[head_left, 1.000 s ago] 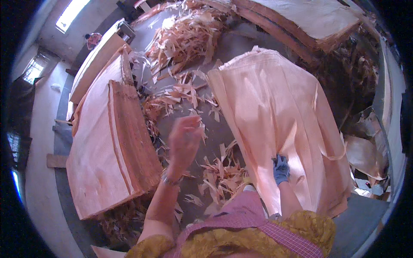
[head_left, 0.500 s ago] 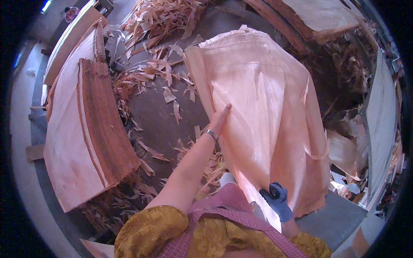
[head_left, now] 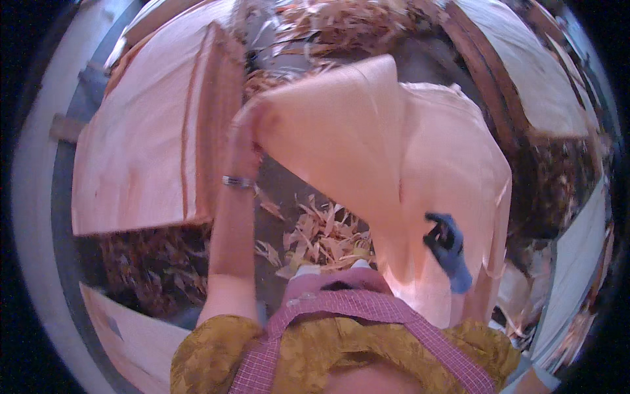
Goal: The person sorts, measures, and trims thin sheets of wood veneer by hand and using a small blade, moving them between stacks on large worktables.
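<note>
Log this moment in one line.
left hand: holds raised veneer sheet by its edge | right hand: gloved, partly curled, over veneer pile | picture left: veneer stack

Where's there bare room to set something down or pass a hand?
Small floor patch between left stack, lifted sheet and near scraps. Another beyond the sheet pile, between scrap heap and right stack. Left stack's top looks bare too. Crowded: near scraps, scrap heap, and left hand gripping the lifted sheet.
</note>
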`<state>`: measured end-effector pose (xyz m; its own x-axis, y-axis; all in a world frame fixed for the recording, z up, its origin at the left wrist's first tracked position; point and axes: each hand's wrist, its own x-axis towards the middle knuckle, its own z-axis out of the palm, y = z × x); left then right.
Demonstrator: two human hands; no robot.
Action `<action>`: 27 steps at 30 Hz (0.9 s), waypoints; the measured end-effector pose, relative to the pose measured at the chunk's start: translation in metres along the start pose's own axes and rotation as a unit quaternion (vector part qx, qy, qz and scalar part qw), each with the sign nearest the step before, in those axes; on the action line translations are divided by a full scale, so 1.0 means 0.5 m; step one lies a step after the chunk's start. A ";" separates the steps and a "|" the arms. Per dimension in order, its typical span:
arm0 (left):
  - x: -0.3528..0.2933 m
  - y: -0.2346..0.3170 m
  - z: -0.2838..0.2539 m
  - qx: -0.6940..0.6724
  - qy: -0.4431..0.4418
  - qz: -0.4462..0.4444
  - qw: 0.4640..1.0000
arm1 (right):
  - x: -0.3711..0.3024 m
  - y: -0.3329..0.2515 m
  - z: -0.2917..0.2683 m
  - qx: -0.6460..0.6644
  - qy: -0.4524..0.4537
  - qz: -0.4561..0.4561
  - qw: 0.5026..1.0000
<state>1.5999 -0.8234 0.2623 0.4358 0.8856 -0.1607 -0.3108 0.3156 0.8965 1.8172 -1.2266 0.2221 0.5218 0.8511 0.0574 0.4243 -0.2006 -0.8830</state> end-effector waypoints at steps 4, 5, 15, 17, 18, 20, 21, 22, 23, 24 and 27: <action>-0.073 0.238 -0.464 -0.052 0.115 0.134 0.983 | 0.159 -0.097 0.147 -0.114 0.031 -0.060 0.991; -0.119 0.298 -0.589 -0.070 0.140 0.168 0.973 | 0.204 -0.122 0.195 -0.108 0.021 -0.100 0.989; -0.822 0.674 -1.226 -0.061 0.463 0.382 0.797 | 0.454 -0.537 1.005 0.105 -0.283 -0.340 0.891; -1.012 0.680 -1.313 -0.035 0.540 0.390 0.745 | 0.430 -0.668 1.137 0.075 -0.641 -0.029 0.763; -1.080 0.691 -1.326 -0.050 0.560 0.388 0.730 | 0.397 -0.696 1.201 0.086 -0.689 -0.031 0.719; -1.213 0.697 -1.337 -0.056 0.615 0.388 0.684 | 0.321 -0.730 1.346 0.013 -0.791 -0.071 0.608; -1.274 0.693 -1.342 -0.048 0.646 0.391 0.654 | 0.280 -0.745 1.430 -0.069 -0.832 -0.117 0.538; -1.328 0.686 -1.348 -0.042 0.675 0.394 0.622 | 0.234 -0.760 1.507 -0.119 -0.838 -0.138 0.514; -1.376 0.679 -1.339 -0.035 0.704 0.395 0.589 | 0.189 -0.774 1.570 -0.165 -0.841 -0.161 0.489; -1.440 0.668 -1.333 -0.006 0.727 0.391 0.564 | 0.146 -0.795 1.627 -0.097 -0.862 -0.128 0.481; -1.593 0.643 -1.293 0.033 0.786 0.376 0.490 | 0.049 -0.877 1.807 -0.033 -0.907 -0.096 0.408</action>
<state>0.6067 -1.2070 0.4117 -0.9857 -0.0711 0.1526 0.1662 -0.2664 0.9494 0.9753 -0.6795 0.1899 -0.9076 -0.2006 -0.3689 0.3781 -0.0081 -0.9257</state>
